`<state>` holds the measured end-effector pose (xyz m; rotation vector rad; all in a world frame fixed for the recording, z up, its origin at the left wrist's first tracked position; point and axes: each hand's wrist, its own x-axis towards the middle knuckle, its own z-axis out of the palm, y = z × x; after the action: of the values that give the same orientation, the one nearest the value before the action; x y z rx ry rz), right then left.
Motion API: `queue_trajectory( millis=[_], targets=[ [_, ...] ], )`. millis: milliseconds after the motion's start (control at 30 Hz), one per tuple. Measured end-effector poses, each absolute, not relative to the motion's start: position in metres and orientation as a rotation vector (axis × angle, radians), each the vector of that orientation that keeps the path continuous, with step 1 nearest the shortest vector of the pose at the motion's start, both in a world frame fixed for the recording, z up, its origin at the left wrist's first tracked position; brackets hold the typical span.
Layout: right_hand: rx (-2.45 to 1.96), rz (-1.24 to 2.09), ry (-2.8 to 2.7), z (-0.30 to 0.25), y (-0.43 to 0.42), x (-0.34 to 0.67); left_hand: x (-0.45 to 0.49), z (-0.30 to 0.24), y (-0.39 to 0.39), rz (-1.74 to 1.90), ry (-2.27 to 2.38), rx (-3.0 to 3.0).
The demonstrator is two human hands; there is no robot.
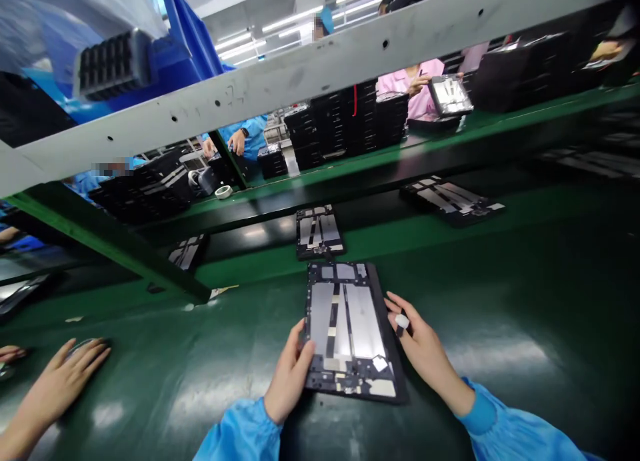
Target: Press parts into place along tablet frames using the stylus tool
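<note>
Right of the green post [125, 248], an opened tablet [367, 314] is gripped along one edge by the left hand [287, 374], thumb on top; beside the other edge, the fingers of the right hand [425, 351] are loosely bent by a small white piece [401, 321], and whether it is pinched cannot be told. If the left grip slackens, the tablet could be tilted or let slip; its bare dark strips [333, 318] could be snagged by a fingertip. White patches [383, 388] are seen at its near end, silver panels [320, 308] mid-length, all framed in black. Farther off, also right of the post, a second tablet [329, 228] is laid.
</note>
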<state>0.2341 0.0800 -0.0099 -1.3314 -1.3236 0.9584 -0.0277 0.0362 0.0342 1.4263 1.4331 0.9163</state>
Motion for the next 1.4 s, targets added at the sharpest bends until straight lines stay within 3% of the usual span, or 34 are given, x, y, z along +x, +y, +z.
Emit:
queue_trajectory(
  millis=[133,333,667,800,1000,1167,1400],
  targets=[
    [-1.355,1.033,-1.419,-0.002,0.082,0.25,-0.026,0.034,0.032,0.677,1.488,1.93],
    [-1.356,1.221,-1.749,0.01,0.044,0.286,-0.038,0.037,0.004,0.456,1.398,2.105],
    [-1.401,1.069,-1.874,0.019,0.036,0.296,-0.018,0.035,-0.005,0.5,1.56,2.279],
    [-1.318,0.942,-1.888,0.037,0.03,0.27,-0.009,0.047,-0.009,0.618,1.383,2.474],
    [-0.961,1.037,-2.136,0.044,0.029,0.211,0.004,0.037,-0.004,0.843,1.198,2.389],
    [-1.016,1.048,-2.043,0.034,0.034,0.197,0.001,0.031,0.003,0.889,1.316,2.0],
    [-0.996,1.101,-2.04,0.034,0.036,0.2,-0.003,0.028,0.005,0.911,1.217,2.204]
  ],
)
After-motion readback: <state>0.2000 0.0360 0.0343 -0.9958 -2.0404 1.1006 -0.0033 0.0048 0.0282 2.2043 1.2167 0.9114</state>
